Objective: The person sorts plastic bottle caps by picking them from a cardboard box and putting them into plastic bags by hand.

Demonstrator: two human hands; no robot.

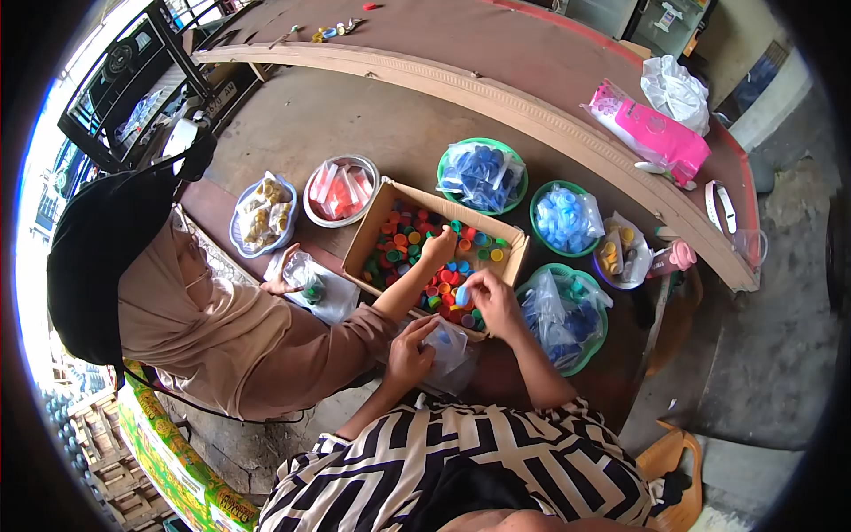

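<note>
Near the box's front edge, my left hand [412, 353] is closed on a clear plastic bag [452, 356] with something light blue inside. My right hand [493, 301] pinches a light blue cap [463, 295] over the front right corner of the cardboard box [365, 232]. Loose bottle caps [443, 282] in red, orange, green, blue and yellow lie in the box. A co-worker's hand [440, 245] reaches into the box from the left, and the co-worker's other hand [282, 273] holds a clear bag with green caps [312, 291].
Around the box stand basins of bagged caps: dark blue [483, 176], light blue [565, 219], yellow [623, 251], blue [565, 319], red [341, 191] and brownish [264, 215]. A wooden rail [479, 89] crosses behind. A pink pack [651, 133] lies beyond it.
</note>
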